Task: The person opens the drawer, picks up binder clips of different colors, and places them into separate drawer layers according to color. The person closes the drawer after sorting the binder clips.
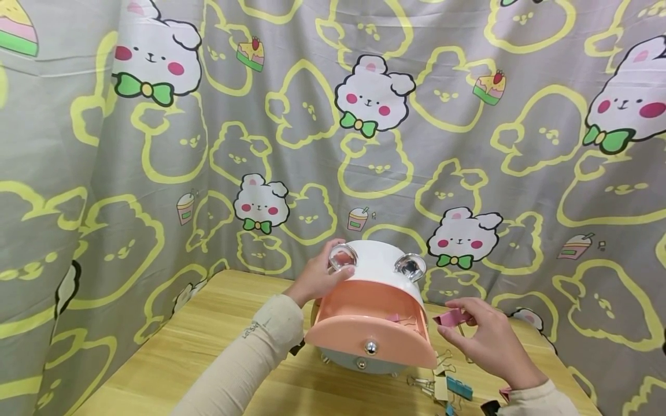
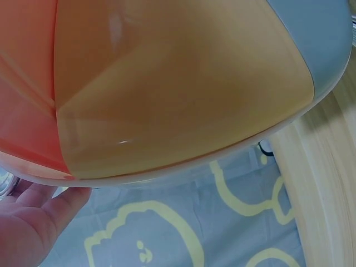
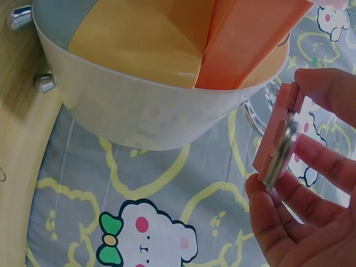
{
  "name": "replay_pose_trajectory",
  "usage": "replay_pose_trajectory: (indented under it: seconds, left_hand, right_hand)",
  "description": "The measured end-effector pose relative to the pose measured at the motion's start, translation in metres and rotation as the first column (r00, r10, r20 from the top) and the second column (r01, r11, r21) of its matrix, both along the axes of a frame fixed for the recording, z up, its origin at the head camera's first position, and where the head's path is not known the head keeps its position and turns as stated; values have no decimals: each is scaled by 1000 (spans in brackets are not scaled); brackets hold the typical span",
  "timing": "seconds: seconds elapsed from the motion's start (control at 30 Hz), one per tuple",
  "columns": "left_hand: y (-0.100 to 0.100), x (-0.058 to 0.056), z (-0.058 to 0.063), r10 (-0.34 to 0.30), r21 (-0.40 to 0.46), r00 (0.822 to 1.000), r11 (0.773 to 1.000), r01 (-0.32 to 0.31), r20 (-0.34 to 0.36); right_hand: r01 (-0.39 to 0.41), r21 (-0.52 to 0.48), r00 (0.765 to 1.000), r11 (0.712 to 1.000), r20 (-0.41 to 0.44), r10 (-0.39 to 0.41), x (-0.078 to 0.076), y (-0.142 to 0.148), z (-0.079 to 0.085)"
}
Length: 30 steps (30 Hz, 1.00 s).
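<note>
A small drawer box (image 1: 377, 260) with a white top and two clear round eyes stands on the table. Its orange drawer (image 1: 372, 332) is pulled out, and a pink binder clip (image 1: 393, 318) lies inside. My left hand (image 1: 318, 277) grips the box's left eye, thumb in front and fingers behind. In the left wrist view, that hand's (image 2: 30, 225) fingers reach the box's edge. Just right of the drawer, my right hand (image 1: 489, 338) pinches another pink binder clip (image 3: 275, 133) between thumb and fingers.
Below the orange drawer is a grey drawer (image 1: 340, 358) with a silver knob. Several loose binder clips lie right of the box, including a yellow one (image 1: 440, 388), a teal one (image 1: 460, 388) and a black one (image 1: 490, 408). A patterned curtain (image 1: 312, 138) hangs behind the wooden table (image 1: 156, 375).
</note>
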State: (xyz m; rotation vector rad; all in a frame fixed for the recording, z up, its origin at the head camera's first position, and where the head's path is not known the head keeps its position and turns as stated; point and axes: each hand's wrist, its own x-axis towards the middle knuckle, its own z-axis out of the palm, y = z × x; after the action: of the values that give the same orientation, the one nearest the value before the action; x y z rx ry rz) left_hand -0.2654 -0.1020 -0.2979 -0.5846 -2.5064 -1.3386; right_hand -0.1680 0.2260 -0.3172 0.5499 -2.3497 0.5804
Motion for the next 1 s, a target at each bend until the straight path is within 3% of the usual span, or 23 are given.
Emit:
replay_pose_trajectory:
  seconds: [0.33,0.67,1.0]
  left_hand:
    - [0,-1,0,8,8,1000,1000,-8,-4]
    - [-1,-2,0,-8,13,1000,1000,8,23]
    - [-3,0,1,-68,-65,997,996,65,-48]
  right_hand:
    - [0,-6,999,1000,49,0,1,-4,4]
    - [-22,-5,999,1000,38,22,-1,-9,8]
    - [-26,-13,996,1000,88,27,-2,-16,12]
